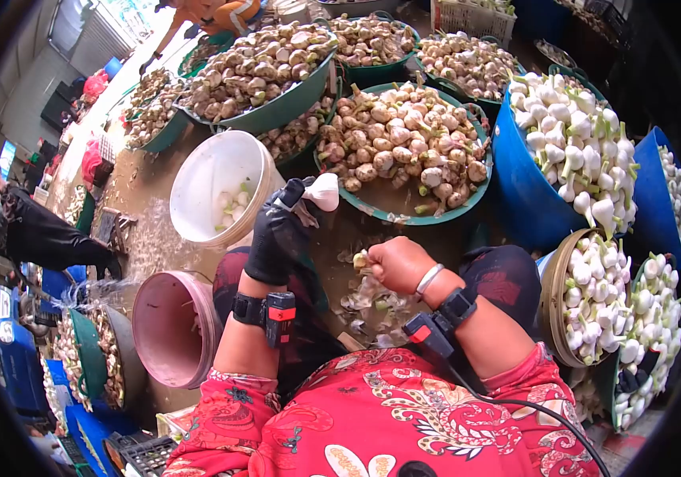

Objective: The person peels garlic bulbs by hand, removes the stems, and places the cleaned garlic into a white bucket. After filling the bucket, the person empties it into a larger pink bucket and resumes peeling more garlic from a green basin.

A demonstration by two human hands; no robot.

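Observation:
My left hand [275, 226], in a black glove, is closed around a white garlic bulb [323, 191], which sticks out to the right past the fingers. Loose skin hangs from the bulb's underside. Bare and closed in a pinch, my right hand [401, 264] is lower and to the right, apart from the bulb. A small yellowish scrap of garlic peel [361, 259] shows at its fingertips. Beneath the hands, between my knees, papery garlic skins [376, 310] litter the floor. A white bucket [225, 187] with a few peeled bulbs stands just left of my left hand.
Ahead is a green tub [404, 219] of unpeeled garlic, with more heaped tubs behind. A blue bin [519, 179] and a smaller bucket [557, 298] of white bulbs stand right. A pink bucket [175, 330] is beside my left knee. Another person [209, 14] bends at the back.

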